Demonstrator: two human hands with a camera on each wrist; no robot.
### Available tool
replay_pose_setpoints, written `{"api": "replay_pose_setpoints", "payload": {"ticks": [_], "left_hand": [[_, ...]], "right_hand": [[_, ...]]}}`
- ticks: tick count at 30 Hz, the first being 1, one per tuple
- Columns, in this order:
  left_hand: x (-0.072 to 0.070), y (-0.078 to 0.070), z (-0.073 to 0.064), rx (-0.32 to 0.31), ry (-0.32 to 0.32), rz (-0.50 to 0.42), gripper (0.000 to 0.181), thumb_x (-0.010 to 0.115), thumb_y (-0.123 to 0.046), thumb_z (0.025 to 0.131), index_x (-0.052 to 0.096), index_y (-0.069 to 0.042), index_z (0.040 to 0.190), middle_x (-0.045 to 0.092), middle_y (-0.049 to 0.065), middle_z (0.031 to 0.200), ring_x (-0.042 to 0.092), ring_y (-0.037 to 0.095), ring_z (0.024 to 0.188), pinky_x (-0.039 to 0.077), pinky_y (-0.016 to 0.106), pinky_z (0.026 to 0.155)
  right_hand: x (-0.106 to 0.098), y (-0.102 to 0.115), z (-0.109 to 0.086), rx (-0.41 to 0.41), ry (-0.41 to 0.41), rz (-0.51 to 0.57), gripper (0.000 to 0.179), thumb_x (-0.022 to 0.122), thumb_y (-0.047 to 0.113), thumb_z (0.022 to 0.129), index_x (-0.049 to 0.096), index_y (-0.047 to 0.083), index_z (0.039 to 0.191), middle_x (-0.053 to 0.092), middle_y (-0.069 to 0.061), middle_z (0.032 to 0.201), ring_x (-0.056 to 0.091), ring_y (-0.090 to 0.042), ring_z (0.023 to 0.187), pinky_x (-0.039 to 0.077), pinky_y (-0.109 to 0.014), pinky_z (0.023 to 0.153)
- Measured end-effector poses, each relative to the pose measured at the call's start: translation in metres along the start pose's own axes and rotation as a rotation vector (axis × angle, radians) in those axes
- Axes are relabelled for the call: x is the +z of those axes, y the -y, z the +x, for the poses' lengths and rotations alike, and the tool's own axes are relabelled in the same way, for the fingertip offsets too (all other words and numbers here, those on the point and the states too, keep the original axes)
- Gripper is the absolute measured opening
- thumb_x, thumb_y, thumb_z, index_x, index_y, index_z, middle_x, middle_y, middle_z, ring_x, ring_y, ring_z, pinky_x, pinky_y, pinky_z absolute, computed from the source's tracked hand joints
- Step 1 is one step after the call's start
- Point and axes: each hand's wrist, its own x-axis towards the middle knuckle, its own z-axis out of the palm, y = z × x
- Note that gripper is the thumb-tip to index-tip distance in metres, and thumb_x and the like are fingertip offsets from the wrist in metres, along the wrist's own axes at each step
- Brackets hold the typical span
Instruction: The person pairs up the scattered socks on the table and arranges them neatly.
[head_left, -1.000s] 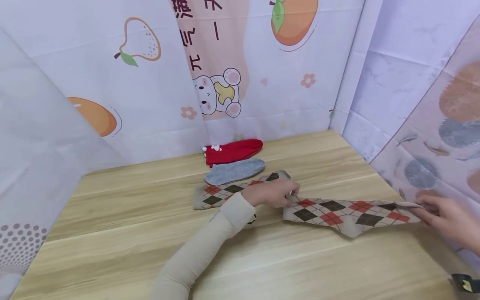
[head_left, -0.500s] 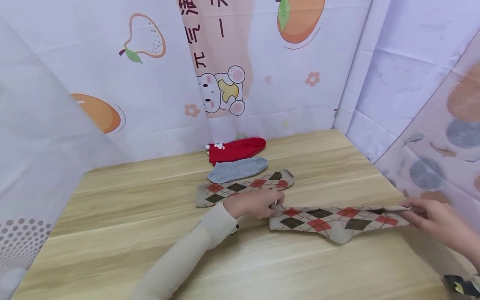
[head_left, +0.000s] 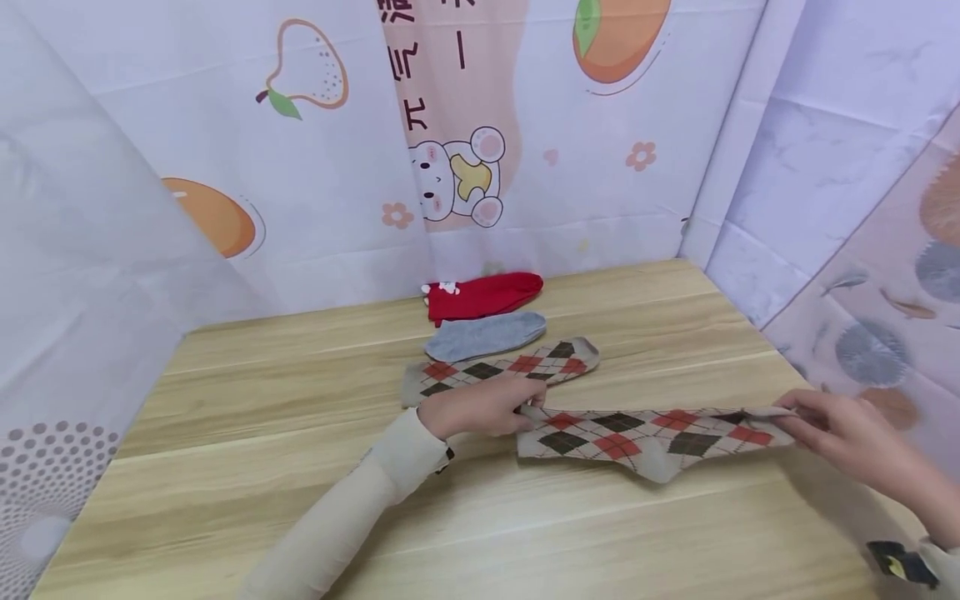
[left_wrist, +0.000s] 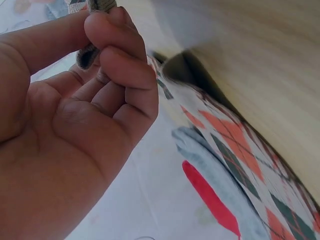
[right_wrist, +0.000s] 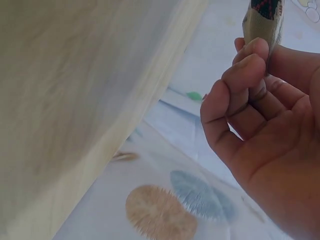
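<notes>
An argyle sock (head_left: pixel 618 437) in beige, red and dark green is stretched sideways between both hands, its heel hanging toward the table's front. My left hand (head_left: pixel 487 406) pinches its cuff end between thumb and curled fingers; the left wrist view shows the folded edge (left_wrist: pixel 89 56) in that grip. At the other end, my right hand (head_left: pixel 847 433) pinches the toe (right_wrist: pixel 262 30). A matching argyle sock (head_left: pixel 558 362) lies flat just behind my left hand, which covers part of it. Beyond it lie a grey-blue sock (head_left: pixel 486 335) and a red sock (head_left: pixel 491 297) with a white figure.
The wooden table (head_left: pixel 247 433) ends at a printed white curtain (head_left: pixel 315 208) behind the socks. A second curtain (head_left: pixel 862 250) hangs along the right edge, close beyond my right hand.
Both hands have moved left with the stretched argyle sock, bringing it nearer in front of the matching sock. The view has shifted slightly. The socks lying on the table stay put.
</notes>
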Motion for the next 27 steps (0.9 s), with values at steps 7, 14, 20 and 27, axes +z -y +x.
{"api": "replay_pose_setpoints", "payload": {"ticks": [7, 14, 20, 27], "left_hand": [[-0.003, 0.007, -0.015, -0.026, -0.023, -0.012, 0.023, 0.071, -0.009, 0.092, 0.049, -0.011, 0.084, 0.04, -0.003, 0.076, 0.04, 0.009, 0.068, 0.036, 0.021, 0.062], [-0.01, 0.018, -0.035, -0.059, -0.058, -0.032, 0.02, 0.07, -0.008, 0.093, 0.051, -0.012, 0.09, 0.035, -0.003, 0.073, 0.037, 0.008, 0.062, 0.035, 0.023, 0.062], [-0.017, 0.032, -0.053, -0.099, -0.104, 0.008, 0.024, 0.069, -0.009, 0.093, 0.047, -0.012, 0.086, 0.034, -0.004, 0.07, 0.037, 0.009, 0.064, 0.035, 0.025, 0.062], [-0.032, 0.048, -0.077, -0.151, -0.141, -0.04, 0.02, 0.069, -0.007, 0.093, 0.05, -0.011, 0.087, 0.041, -0.003, 0.069, 0.042, 0.01, 0.063, 0.039, 0.026, 0.061]], "right_hand": [[0.007, 0.008, 0.014, -0.04, 0.041, 0.082, 0.018, 0.073, -0.003, 0.085, 0.067, 0.014, 0.088, 0.044, 0.022, 0.06, 0.037, 0.006, 0.053, 0.029, -0.02, 0.047], [0.014, 0.023, 0.033, -0.084, 0.054, 0.096, 0.019, 0.074, 0.001, 0.086, 0.067, 0.019, 0.088, 0.04, 0.023, 0.06, 0.035, 0.005, 0.052, 0.029, -0.021, 0.046], [0.017, 0.04, 0.06, -0.119, 0.092, 0.099, 0.013, 0.073, 0.003, 0.088, 0.068, 0.015, 0.09, 0.046, 0.021, 0.06, 0.038, 0.005, 0.053, 0.034, -0.022, 0.048], [0.026, 0.058, 0.097, -0.088, 0.213, 0.177, 0.002, 0.067, 0.006, 0.094, 0.066, 0.005, 0.095, 0.056, 0.008, 0.065, 0.045, 0.0, 0.055, 0.04, -0.025, 0.047]]}}
